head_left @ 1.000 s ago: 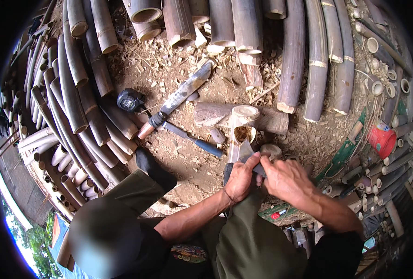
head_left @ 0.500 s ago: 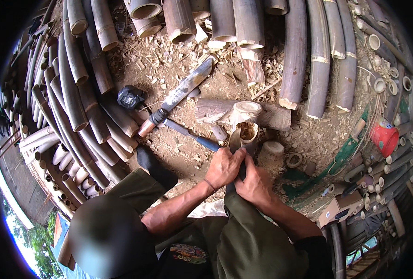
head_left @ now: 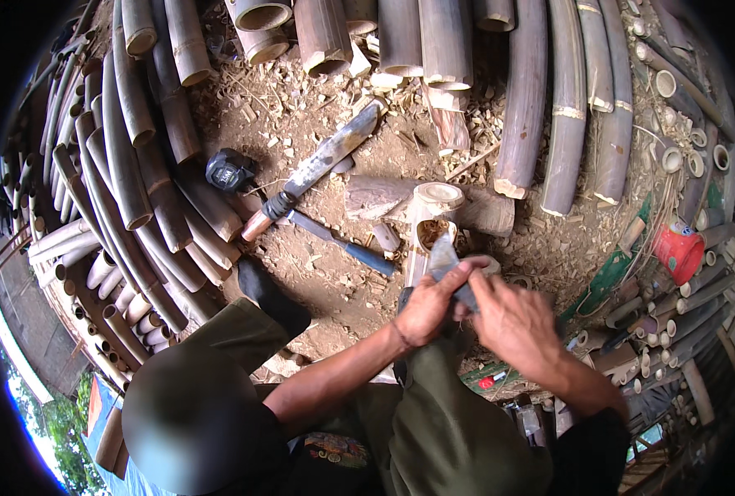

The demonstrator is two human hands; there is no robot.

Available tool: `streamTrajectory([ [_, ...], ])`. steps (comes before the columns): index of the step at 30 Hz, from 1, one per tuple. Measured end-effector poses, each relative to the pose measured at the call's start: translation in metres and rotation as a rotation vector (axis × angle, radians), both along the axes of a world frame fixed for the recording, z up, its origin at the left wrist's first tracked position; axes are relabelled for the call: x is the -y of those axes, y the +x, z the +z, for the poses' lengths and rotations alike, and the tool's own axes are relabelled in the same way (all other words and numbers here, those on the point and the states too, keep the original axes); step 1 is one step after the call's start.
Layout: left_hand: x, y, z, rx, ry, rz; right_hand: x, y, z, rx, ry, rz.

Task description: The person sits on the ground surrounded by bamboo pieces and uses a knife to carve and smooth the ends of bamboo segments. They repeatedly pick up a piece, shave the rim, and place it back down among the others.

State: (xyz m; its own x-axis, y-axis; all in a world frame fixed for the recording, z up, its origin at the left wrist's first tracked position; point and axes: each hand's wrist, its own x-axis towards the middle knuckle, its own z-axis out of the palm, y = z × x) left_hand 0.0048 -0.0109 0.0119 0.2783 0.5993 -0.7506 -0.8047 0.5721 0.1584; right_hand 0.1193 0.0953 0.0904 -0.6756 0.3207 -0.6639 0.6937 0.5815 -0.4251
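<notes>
Blade (head_left: pixel 443 258) farther right, slantwise, tip up-left

The held blade (head_left: pixel 443 258) is smooth metal — the log (head_left: pixel 493 215) rough, matt wood.

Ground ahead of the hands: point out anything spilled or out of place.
Pale chips litter the dirt. Oddest are the large knife and blue-handled knife, lying loose, blades bare, near the dark-clad foot. Nothing else stands out.

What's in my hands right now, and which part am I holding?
A blade, held toward its near end by the left hand and right hand; fingers hide the exact grip.
</notes>
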Motion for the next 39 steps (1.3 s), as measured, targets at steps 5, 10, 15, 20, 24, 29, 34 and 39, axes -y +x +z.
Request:
streamTrajectory([
  [5, -0.010, 0.026, 0.008, 0.329, -0.271, 0.352, -0.052, -0.008, -0.010, -0.031, -0.151, 0.240],
  [10, -0.013, 0.014, 0.014, -0.067, -0.426, 0.111, -0.045, -0.003, -0.022, 0.014, -0.375, 0.033],
  [15, -0.007, -0.021, 0.013, -0.505, -0.197, -0.432, 0.022, 0.007, -0.045, -0.147, -0.529, -0.517],
  [20, 0.007, -0.054, -0.020, -1.345, 0.652, -0.985, 0.088, -0.014, -0.071, -0.338, -0.452, -0.885],
  [24, 0.004, -0.068, -0.017, -1.464, 0.752, -1.096, 0.099, -0.033, -0.066, -0.501, -0.418, -0.980],
  [29, -0.004, -0.045, 0.002, -0.861, 0.272, -0.745, 0.066, 0.007, -0.051, -0.395, -0.341, -0.643],
  [34, -0.002, 0.014, 0.000, 0.204, -0.043, 0.127, -0.017, 0.010, -0.004, -0.027, -0.025, 0.091],
  [39, -0.002, 0.020, 0.004, 0.184, -0.177, 0.189, -0.034, -0.001, -0.007, 0.034, -0.181, 0.159],
])
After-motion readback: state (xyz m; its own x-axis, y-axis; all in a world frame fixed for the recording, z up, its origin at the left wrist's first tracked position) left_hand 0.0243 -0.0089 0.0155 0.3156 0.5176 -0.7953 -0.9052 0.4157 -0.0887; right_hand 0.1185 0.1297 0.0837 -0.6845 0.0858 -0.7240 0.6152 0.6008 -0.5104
